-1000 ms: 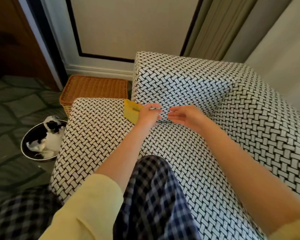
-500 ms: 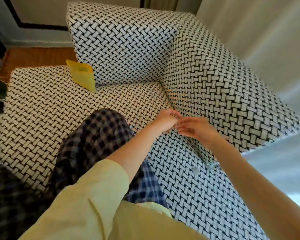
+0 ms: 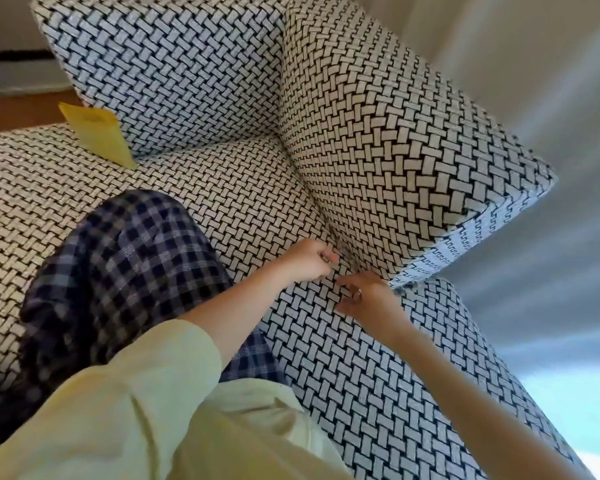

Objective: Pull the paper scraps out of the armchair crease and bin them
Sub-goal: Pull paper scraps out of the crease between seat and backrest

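The armchair (image 3: 378, 140) has a black-and-white woven cover. A yellow paper scrap (image 3: 99, 136) stands wedged in the crease between seat and backrest at the far left. My left hand (image 3: 309, 261) is at the crease where the seat meets the right armrest, its fingers curled in; whatever is inside them is hidden. Just below it, my right hand (image 3: 364, 301) rests on the seat by the armrest's front corner and pinches a tiny white paper scrap (image 3: 359, 291) between thumb and fingertips.
My knee in checked trousers (image 3: 129, 271) rests on the seat cushion (image 3: 243, 188). A grey wall or curtain (image 3: 534, 81) runs behind the right armrest. A strip of brown wicker (image 3: 18, 109) shows at the far left. No bin is in view.
Both hands left the back crease near the yellow scrap and moved right and forward along the right armrest crease. My view swung right, so the wicker basket and bowl left the frame.
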`<state>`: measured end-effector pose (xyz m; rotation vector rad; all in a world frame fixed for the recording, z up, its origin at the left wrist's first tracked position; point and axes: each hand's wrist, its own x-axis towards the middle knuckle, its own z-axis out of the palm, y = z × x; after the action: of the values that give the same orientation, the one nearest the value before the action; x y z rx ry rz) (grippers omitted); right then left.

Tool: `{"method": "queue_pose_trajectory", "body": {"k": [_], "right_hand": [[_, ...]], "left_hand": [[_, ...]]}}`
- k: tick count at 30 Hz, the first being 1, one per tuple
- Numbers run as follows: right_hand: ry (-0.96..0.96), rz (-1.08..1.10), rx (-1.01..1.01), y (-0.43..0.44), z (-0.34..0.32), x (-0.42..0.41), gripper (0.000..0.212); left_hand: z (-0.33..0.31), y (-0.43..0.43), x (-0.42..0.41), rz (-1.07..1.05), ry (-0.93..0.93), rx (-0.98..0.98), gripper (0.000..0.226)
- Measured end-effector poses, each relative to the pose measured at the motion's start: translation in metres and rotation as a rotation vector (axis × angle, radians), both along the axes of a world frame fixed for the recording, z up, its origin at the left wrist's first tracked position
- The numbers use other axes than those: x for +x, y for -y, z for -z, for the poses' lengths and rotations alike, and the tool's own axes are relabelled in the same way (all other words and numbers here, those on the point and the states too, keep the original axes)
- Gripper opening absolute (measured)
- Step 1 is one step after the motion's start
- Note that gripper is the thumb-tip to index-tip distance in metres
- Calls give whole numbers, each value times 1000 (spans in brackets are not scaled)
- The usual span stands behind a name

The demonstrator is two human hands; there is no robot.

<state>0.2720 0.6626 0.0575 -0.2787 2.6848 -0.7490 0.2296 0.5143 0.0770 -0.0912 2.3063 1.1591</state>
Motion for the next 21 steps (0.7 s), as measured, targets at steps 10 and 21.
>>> {"method": "queue_pose_trajectory", "body": {"k": [10, 21], "right_hand": [[-372, 102, 138, -10, 38, 20, 30], [-233, 438, -726, -47, 46, 17, 32]], "left_hand": [[7, -26, -2, 138, -135, -165, 23], [23, -62, 14, 326, -216, -302, 27]]}}
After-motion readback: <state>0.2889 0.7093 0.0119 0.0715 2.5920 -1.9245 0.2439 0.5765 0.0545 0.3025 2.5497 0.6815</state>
